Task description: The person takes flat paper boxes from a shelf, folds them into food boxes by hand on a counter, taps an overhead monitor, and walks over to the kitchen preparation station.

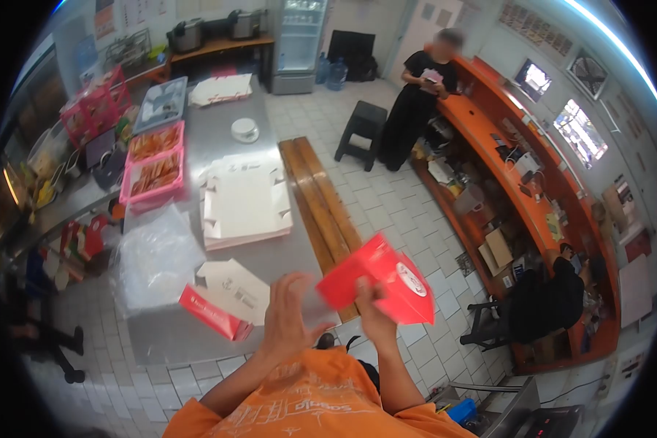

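My right hand (374, 312) is closed on a red paper box (365, 271) with a round white logo, held up off the front right corner of the metal table (160, 339). My left hand (288, 315), a little blurred, is empty with fingers apart, just left of the box and not clearly touching it. Beside it on the table lies a partly folded carton (235, 290), white inside with a red side (213, 312). Behind it sits a stack of flat white cartons (245, 198).
Clear plastic bags (157, 252) lie at the table's left. Pink baskets (152, 179) of packets and a blue crate (160, 104) stand behind. A wooden bench (317, 193) runs along the right side. One person (423, 95) stands by the orange counter (511, 171); another (547, 306) sits at it.
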`<state>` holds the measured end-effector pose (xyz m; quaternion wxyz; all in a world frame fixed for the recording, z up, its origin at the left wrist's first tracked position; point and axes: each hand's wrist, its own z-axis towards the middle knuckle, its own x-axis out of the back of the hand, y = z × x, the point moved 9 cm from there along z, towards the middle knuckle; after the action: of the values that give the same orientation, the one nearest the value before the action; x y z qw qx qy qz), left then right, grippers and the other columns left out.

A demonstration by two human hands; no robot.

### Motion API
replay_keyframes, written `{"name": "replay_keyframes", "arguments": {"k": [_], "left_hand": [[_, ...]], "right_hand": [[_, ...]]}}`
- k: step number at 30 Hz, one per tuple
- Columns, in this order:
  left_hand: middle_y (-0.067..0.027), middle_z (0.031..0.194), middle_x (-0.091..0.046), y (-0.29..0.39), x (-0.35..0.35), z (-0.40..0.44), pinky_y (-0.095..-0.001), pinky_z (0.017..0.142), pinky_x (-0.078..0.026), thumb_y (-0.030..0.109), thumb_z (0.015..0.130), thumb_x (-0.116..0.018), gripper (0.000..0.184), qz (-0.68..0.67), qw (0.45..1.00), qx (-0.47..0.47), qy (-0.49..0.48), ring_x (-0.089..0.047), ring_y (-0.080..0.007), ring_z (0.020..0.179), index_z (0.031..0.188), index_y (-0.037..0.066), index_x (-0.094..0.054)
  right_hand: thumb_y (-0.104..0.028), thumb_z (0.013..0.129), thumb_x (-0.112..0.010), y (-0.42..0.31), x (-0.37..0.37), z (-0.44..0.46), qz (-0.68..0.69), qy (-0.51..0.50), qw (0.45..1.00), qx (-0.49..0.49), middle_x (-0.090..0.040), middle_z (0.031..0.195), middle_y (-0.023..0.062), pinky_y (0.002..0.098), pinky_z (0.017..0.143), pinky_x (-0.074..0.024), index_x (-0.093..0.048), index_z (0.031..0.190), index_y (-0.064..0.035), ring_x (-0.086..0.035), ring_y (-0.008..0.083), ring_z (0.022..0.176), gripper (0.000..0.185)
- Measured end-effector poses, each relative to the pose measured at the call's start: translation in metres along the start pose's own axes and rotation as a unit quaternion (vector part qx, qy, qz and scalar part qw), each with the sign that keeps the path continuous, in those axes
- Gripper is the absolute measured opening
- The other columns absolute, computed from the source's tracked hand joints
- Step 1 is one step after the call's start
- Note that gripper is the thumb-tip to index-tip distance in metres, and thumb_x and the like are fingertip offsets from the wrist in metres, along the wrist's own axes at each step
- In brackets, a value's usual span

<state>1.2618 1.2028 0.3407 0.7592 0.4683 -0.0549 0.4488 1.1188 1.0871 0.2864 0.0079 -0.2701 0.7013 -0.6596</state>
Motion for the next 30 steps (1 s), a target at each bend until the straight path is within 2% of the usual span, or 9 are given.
{"name": "replay_keyframes", "arguments": {"k": [3, 5, 6, 8, 11, 16, 20, 26, 30], "left_hand": [[-0.0231, 0.142, -0.033, 0.035, -0.025, 0.0, -0.0511, 0.105, -0.038, 0.022, 0.069, -0.077, 0.061, 0.025, 0.966, -0.204, -0.155, -0.035, -0.046, 0.129, 0.121, 0.003, -0.052], [-0.0204, 0.14, -0.037, 0.02, -0.019, 0.003, -0.0469, 0.109, -0.033, 0.021, 0.072, -0.076, 0.062, 0.037, 0.969, -0.196, -0.146, -0.036, -0.0434, 0.13, 0.127, 0.005, -0.052], [-0.0191, 0.14, -0.037, 0.0, -0.007, 0.009, -0.0453, 0.11, -0.03, 0.021, 0.074, -0.075, 0.063, -0.033, 0.987, -0.1, -0.121, -0.033, -0.0411, 0.132, 0.129, 0.004, -0.051], [-0.0168, 0.141, -0.038, -0.047, 0.017, 0.002, -0.0406, 0.112, -0.026, 0.029, 0.081, -0.07, 0.065, -0.136, 0.984, 0.062, -0.099, -0.028, -0.0323, 0.139, 0.135, 0.003, -0.047], [-0.0118, 0.142, -0.04, -0.073, 0.021, -0.014, -0.0378, 0.114, -0.02, 0.04, 0.093, -0.051, 0.059, -0.497, 0.85, 0.165, -0.053, -0.028, -0.0236, 0.138, 0.138, 0.003, -0.042], [-0.0177, 0.153, -0.024, -0.122, 0.084, -0.056, -0.0448, 0.112, -0.025, 0.048, 0.089, -0.059, 0.084, -0.11, 0.961, 0.25, 0.034, -0.021, -0.0341, 0.142, 0.15, 0.005, -0.021], [-0.0232, 0.155, -0.012, -0.19, 0.083, -0.14, -0.0514, 0.113, -0.024, 0.04, 0.087, -0.064, 0.087, 0.317, 0.838, 0.442, 0.039, -0.014, -0.0458, 0.142, 0.151, 0.004, -0.016], [-0.0253, 0.156, -0.002, -0.188, 0.069, -0.133, -0.0543, 0.115, -0.019, 0.039, 0.086, -0.064, 0.088, 0.051, 0.969, 0.237, 0.04, -0.005, -0.0532, 0.141, 0.151, 0.005, -0.014], [-0.0268, 0.156, 0.0, -0.188, 0.071, -0.141, -0.0578, 0.113, -0.02, 0.044, 0.082, -0.067, 0.095, 0.209, 0.943, 0.257, -0.011, 0.0, -0.0574, 0.139, 0.151, 0.005, -0.015]], "right_hand": [[-0.021, 0.097, -0.055, -0.049, -0.032, -0.029, 0.004, -0.066, 0.947, 0.313, -0.064, 0.104, 0.0076, 0.0308, 0.086, -0.0454, -0.061, 0.108, 0.0008, -0.058, 0.0156, 0.099, 0.025], [-0.019, 0.095, -0.056, -0.048, -0.023, -0.02, 0.041, -0.126, 0.964, 0.231, -0.063, 0.108, 0.0105, 0.0332, 0.088, -0.045, -0.06, 0.11, 0.0007, -0.058, 0.019, 0.102, 0.026], [-0.018, 0.093, -0.057, -0.042, -0.024, -0.012, 0.082, -0.193, 0.967, 0.145, -0.062, 0.112, 0.0133, 0.0356, 0.09, -0.0446, -0.06, 0.112, 0.0007, -0.057, 0.0224, 0.106, 0.027], [-0.033, 0.084, -0.065, -0.066, 0.013, -0.006, -0.072, -0.033, 0.937, 0.339, -0.055, 0.128, 0.015, 0.042, 0.1, -0.0385, -0.057, 0.122, -0.0019, -0.049, 0.0303, 0.121, 0.05], [-0.044, 0.083, -0.063, -0.048, -0.019, -0.003, 0.021, -0.116, 0.93, 0.347, -0.044, 0.135, 0.0163, 0.042, 0.102, -0.035, -0.048, 0.122, -0.0029, -0.042, 0.029, 0.124, 0.058], [-0.037, 0.087, -0.061, 0.037, -0.08, 0.018, 0.264, -0.16, 0.937, 0.164, -0.043, 0.123, 0.0149, 0.0397, 0.103, -0.0317, -0.035, 0.12, -0.0037, -0.042, 0.0262, 0.117, 0.054], [-0.023, 0.092, -0.055, 0.1, -0.16, 0.017, 0.068, -0.22, 0.97, 0.072, -0.043, 0.111, 0.013, 0.0358, 0.101, -0.0328, -0.031, 0.124, 0.0004, -0.043, 0.0231, 0.109, 0.046], [-0.027, 0.097, -0.051, 0.147, -0.251, -0.009, 0.056, -0.379, 0.923, -0.035, -0.047, 0.122, 0.0167, 0.0369, 0.098, -0.0418, -0.036, 0.12, 0.0024, -0.05, 0.0251, 0.114, 0.041], [-0.027, 0.087, -0.067, 0.095, -0.254, -0.016, -0.027, -0.382, 0.911, 0.154, -0.048, 0.114, 0.0205, 0.0381, 0.089, -0.0447, -0.04, 0.12, 0.0036, -0.054, 0.0316, 0.104, 0.052]]}}
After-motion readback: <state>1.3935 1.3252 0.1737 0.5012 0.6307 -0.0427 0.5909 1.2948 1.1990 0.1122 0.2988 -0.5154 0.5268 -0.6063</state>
